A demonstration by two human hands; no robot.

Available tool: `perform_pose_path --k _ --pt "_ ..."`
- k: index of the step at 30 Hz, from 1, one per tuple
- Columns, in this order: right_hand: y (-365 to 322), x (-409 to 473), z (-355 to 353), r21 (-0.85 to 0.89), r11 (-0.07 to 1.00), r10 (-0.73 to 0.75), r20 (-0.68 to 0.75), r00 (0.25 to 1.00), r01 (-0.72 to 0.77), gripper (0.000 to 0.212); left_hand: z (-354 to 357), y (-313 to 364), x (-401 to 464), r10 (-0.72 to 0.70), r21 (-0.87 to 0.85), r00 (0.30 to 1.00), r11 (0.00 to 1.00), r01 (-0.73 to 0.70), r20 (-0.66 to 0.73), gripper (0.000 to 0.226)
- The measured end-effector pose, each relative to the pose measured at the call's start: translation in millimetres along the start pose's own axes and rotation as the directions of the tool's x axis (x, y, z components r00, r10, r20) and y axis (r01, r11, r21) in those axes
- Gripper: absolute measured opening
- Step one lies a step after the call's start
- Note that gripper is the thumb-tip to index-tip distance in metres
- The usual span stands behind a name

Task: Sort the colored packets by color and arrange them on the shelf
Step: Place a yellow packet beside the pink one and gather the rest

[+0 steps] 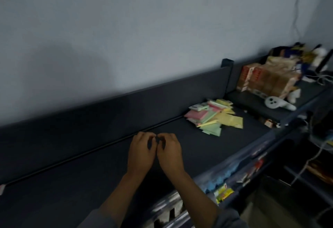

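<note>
Both hands, left hand [141, 153] and right hand [169, 153], hovered side by side over the dark shelf [90, 182], fingers curled and holding nothing visible. The loose heap of pink, green and yellow paper packets [215, 116] lay well apart to their right, unsorted. Grabbing from that overlapping pile could probably scatter or mix colours.

so it's a dark shelf [108, 164] against a grey wall; a messy heap of pink, green and yellow packets [214, 115] lies on it toward the right; past the divider, orange boxes [252, 79] and a white controller [278, 103]
</note>
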State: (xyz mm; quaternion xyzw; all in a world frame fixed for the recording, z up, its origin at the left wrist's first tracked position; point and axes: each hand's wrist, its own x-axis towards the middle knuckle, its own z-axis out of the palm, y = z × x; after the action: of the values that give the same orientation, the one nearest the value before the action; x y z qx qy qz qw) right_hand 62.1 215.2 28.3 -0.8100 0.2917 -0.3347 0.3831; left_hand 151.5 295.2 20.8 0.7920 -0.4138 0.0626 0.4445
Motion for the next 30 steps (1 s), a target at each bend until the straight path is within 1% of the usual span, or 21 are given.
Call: perform_pose_path --k 5,11,18,22,25,30 --pt "47 3 -62 -0.012 0.997 0.072 -0.102 0.992 -0.073 0.018 66 47 3 0.05 -0.026 0.996 0.998 -0.048 0.073 0.012" --pt "93 -5 -129 -0.011 0.994 0.105 -0.198 0.975 -0.109 0.018 128 102 -4 0.109 -0.04 0.983 0.994 -0.104 0.144 0.014" --pt "134 -9 -200 -0.006 0.985 0.164 -0.251 0.954 -0.171 0.017 182 167 -8 0.187 -0.074 0.961 0.982 -0.176 0.206 0.013" --pt "152 -15 -234 0.002 0.978 0.201 -0.298 0.933 -0.21 0.018 210 194 -11 0.255 -0.088 0.932 0.967 -0.24 0.257 0.013" --pt "165 -19 -257 0.018 0.969 0.239 -0.319 0.917 -0.246 0.019 230 211 -11 0.276 -0.099 0.917 0.961 -0.258 0.289 0.014" --pt "191 -17 -287 0.017 0.967 0.241 -0.376 0.895 -0.253 0.016 262 243 -8 0.315 -0.142 0.897 0.948 -0.284 0.31 0.016"
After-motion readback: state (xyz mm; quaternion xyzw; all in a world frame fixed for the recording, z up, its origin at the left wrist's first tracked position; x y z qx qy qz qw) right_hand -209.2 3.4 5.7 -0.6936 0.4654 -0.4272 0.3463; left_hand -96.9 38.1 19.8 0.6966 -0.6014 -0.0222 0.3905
